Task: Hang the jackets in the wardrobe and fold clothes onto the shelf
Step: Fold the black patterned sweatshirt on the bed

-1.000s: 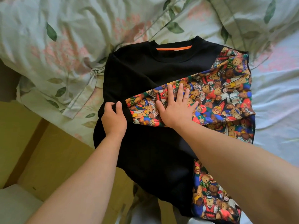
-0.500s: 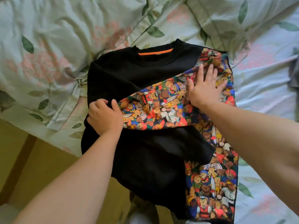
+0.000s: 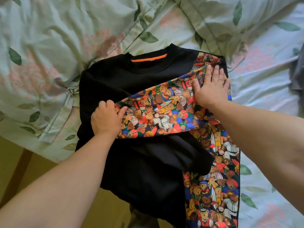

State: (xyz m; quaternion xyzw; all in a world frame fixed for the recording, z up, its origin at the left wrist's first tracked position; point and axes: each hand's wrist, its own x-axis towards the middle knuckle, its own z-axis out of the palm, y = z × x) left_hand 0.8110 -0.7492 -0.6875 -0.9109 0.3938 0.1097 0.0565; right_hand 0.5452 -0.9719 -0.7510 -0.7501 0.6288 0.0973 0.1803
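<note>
Black sweatshirt [image 3: 148,170] — left hand [image 3: 107,120] pinching sleeve [image 3: 164,116], right hand [image 3: 212,87] flat

The scene is lit softly and evenly by diffuse light whose source cannot be told; no glare is seen. The floral bedding [image 3: 49,38] is rendered pale and slightly washed out on the far side. Little detail is held in the black sweatshirt [image 3: 148,162], whose folds are lost in darkness. The left forearm [image 3: 65,178] and right forearm [image 3: 263,137] are stretched near the camera by wide-angle distortion. Mild softness is seen throughout, strongest at the edges.
</note>
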